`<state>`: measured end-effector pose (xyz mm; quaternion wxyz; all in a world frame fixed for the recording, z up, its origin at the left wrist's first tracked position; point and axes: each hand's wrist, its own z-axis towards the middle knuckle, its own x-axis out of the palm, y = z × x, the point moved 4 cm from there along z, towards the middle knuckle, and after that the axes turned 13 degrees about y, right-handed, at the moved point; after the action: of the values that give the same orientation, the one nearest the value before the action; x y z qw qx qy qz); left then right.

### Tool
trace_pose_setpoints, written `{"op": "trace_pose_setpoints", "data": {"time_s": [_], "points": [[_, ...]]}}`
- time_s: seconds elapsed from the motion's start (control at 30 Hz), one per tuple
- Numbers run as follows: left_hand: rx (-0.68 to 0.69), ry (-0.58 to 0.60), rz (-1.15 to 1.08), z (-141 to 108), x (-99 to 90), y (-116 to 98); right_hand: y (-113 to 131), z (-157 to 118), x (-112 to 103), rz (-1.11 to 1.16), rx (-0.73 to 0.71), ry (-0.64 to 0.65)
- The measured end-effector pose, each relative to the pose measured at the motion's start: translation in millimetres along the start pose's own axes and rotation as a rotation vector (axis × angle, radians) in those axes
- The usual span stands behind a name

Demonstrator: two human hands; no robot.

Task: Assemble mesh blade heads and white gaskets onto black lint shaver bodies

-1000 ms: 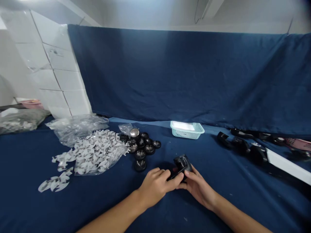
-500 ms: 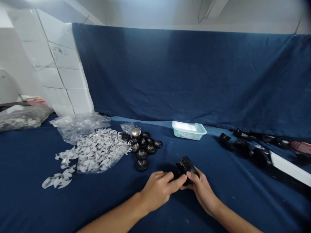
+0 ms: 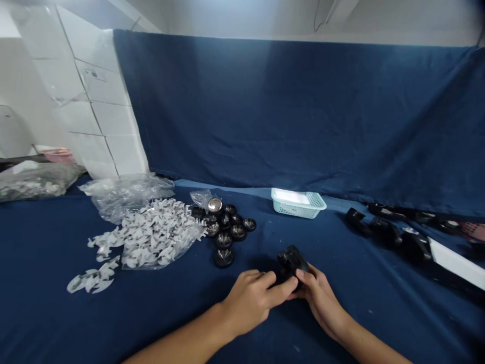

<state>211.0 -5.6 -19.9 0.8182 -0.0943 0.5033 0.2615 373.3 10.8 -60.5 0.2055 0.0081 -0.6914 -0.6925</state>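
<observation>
Between my two hands is a black plastic part [image 3: 292, 259], hollow-looking on top; its exact kind cannot be made out. My right hand [image 3: 322, 298] is closed around its right side, thumb on top and fingers beneath. From the left, my left hand [image 3: 252, 299] is closed with curled fingers against the part's near side. Its fingertips are partly hidden there. Left of the hands lies a cluster of round black cups [image 3: 224, 239] with shiny insides, and a perforated metal disc [image 3: 214, 205] sits among them.
A heap of grey-white plastic pieces [image 3: 155, 235] spreads over a clear bag at left. A light-blue basket [image 3: 297, 208] stands at the back. More black parts [image 3: 415, 247] and a white strip [image 3: 454, 263] lie at right. Stacked white boxes [image 3: 94, 121] and a blue curtain [image 3: 284, 111] border the table.
The view has shifted slightly. Both hands keep their hold on the black part, which appears tilted a little differently, with its hollow showing more.
</observation>
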Motion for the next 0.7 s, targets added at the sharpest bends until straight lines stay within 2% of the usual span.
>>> {"op": "trace_pose_setpoints", "data": {"time_s": [0.3, 0.7], "points": [[-0.003, 0.054, -0.021, -0.4, 4.2, 0.5, 2.7, -1.1, -0.1, 0.007, 0.019, -0.005], [0.029, -0.009, -0.010, 2.0, -2.1, -0.1, -1.2, 2.6, -3.3, 0.026, 0.022, -0.016]]}}
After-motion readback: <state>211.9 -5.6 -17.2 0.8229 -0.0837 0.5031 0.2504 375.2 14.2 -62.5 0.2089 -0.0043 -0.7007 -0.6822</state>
